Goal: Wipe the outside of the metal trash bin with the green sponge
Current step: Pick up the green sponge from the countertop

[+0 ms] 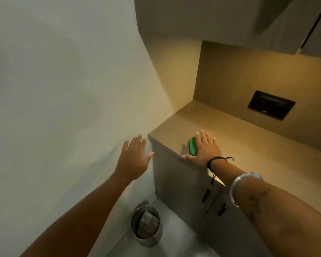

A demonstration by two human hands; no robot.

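Head: cabinet (185,182) beside trash bin (146,229)

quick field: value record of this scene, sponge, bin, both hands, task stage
sponge: green sponge on the countertop, near its left front corner
right hand: right hand laid flat over the sponge, fingers spread, not closed on it
left hand: left hand open in the air beside the cabinet, holding nothing
bin: metal trash bin on the floor below, against the wall, open top, something crumpled inside
task stage: sponge not yet lifted; bin untouched
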